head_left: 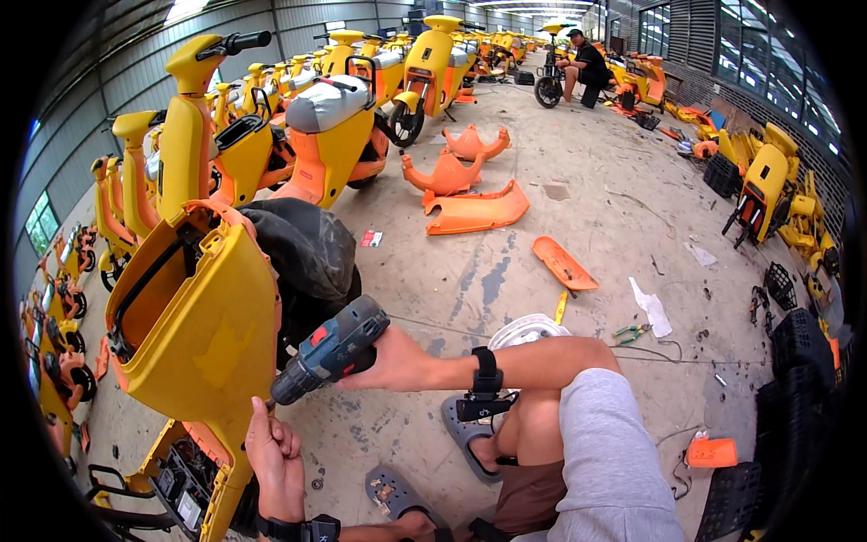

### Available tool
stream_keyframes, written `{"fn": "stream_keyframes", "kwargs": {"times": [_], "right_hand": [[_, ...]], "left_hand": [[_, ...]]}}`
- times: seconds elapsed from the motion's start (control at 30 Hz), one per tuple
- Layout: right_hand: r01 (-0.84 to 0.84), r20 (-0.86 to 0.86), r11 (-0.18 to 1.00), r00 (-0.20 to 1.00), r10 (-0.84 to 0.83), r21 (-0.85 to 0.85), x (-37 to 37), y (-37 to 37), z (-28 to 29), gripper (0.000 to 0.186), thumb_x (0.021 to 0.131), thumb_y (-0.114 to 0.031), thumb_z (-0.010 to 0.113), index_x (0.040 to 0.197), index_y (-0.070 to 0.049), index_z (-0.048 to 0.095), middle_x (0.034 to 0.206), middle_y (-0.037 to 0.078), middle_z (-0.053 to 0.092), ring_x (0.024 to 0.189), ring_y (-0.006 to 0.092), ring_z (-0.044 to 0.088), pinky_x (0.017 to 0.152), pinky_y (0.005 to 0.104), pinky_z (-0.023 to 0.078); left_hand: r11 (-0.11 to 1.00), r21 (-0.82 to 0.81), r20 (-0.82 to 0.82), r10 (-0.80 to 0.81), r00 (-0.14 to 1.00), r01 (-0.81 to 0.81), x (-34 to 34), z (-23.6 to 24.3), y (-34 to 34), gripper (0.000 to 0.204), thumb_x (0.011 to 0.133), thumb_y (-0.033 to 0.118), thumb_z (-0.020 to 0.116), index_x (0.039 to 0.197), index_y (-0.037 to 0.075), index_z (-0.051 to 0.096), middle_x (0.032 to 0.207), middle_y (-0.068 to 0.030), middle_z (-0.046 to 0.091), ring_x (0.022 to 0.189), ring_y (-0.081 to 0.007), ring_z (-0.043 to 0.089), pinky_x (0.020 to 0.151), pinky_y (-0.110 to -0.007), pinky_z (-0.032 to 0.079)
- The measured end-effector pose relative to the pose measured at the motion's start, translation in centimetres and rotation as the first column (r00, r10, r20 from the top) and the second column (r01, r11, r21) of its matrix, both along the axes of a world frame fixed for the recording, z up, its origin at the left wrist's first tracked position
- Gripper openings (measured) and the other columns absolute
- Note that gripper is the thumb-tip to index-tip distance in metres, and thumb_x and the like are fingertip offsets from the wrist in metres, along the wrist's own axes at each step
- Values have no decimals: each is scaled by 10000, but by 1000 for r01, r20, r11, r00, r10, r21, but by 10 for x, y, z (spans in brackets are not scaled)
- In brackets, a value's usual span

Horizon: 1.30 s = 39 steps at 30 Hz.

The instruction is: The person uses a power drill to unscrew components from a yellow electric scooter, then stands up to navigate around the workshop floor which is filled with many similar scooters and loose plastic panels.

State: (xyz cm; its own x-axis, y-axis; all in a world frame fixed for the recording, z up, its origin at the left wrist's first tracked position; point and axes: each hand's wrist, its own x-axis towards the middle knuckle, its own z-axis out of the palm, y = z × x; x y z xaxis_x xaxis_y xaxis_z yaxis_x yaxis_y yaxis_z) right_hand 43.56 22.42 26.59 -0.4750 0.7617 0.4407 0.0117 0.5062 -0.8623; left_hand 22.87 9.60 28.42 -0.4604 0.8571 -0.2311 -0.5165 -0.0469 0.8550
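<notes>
My right hand (393,361) grips a dark blue-grey cordless drill (330,350) with a red button. The drill's nose points down and left at the lower edge of a yellow scooter body panel (203,325). Close to that nose, my left hand (275,456) has its thumb raised against the panel's edge and its fingers curled. Whatever those fingers may hold is hidden. The yellow scooter's open compartment faces up at the panel's top. Below, a black battery or electronics area (185,483) shows inside the frame. A dark seat or wheel cover (307,248) bulges behind the panel.
Orange scooter shells (479,208) lie on the concrete floor ahead, with green-handled pliers (630,334) and a white cloth (650,305) nearer. Rows of yellow scooters (334,135) stand at left. Black baskets (799,352) are piled at right. Another person (589,68) sits far back.
</notes>
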Motion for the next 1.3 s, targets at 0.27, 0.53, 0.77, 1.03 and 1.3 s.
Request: {"fn": "stream_keyframes", "kwargs": {"times": [0.27, 0.53, 0.77, 1.03, 1.3], "right_hand": [[-19, 1, 1000, 1000, 19, -9, 3, -5, 1, 553, 658, -319, 829, 1117, -86, 626, 991, 123, 692, 924, 255, 662, 848, 338, 502], [12, 39, 1000, 999, -11, -19, 2, -3, 1, 520, 656, -345, 827, 1072, -83, 656, 989, 117, 693, 920, 248, 656, 853, 336, 497], [-8, 22, 999, 1000, 9, -35, -1, -7, -1, 489, 671, -354, 822, 1047, -83, 664, 964, 81, 689, 890, 198, 641, 852, 324, 494], [-37, -47, 998, 998, 35, -41, -2, -8, -1, 467, 671, -353, 818, 1033, -95, 673, 947, 64, 689, 874, 183, 636, 836, 316, 493], [-25, 61, 998, 998, 29, -62, 4, -2, -8, 497, 680, -341, 811, 1066, -71, 651, 968, 76, 685, 882, 183, 634, 843, 308, 490]], "left_hand": [[999, -47, 38, -3, 999, 4, 3, -3, 0, 373, 966, 427, 517, 1000, 58, 553, 523, 35, 327, 412, -85, 281, 393, -247, 228], [997, -30, 110, -63, 992, 66, 3, -3, 2, 319, 974, 396, 513, 946, 80, 548, 527, 34, 331, 439, -87, 292, 427, -246, 238], [994, 77, 160, -91, 983, 79, 2, -3, 1, 307, 1002, 345, 467, 1054, 50, 535, 548, 34, 332, 456, -83, 286, 443, -244, 249], [993, 71, 163, -103, 981, 92, 2, 0, -2, 296, 1013, 323, 444, 1069, 45, 530, 554, 32, 338, 461, -83, 287, 449, -243, 255], [992, 69, 203, -116, 972, 104, 7, 0, 1, 303, 1012, 332, 442, 1062, 43, 520, 540, 24, 341, 456, -89, 284, 450, -245, 252]]}}
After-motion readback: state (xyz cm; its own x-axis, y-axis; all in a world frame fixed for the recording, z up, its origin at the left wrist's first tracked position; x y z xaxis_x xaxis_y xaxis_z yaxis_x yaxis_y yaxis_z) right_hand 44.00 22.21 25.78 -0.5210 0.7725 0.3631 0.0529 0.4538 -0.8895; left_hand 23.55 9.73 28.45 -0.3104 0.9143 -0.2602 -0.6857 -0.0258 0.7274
